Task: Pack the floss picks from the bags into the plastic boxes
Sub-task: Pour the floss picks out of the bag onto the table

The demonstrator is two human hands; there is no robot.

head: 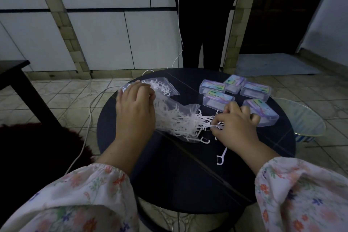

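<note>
The fingers [216, 127] of the right hand [237, 126] curl and pinch a clump of white floss picks [188, 120] spilling from the mouth of a clear bag [169, 103]; the left hand [134, 103] lies on that bag's far end, fingers bent over the plastic, gripping it; a second bag [165, 85] of picks lies at twelve o'clock from the left hand; one loose pick [221, 156] lies on the round dark table [178, 184] at seven o'clock from the right hand; five closed plastic boxes [218, 98] cluster from twelve to two o'clock of the right hand, the nearest just beside its knuckles; floral sleeves [84, 194] cover both forearms.
</note>
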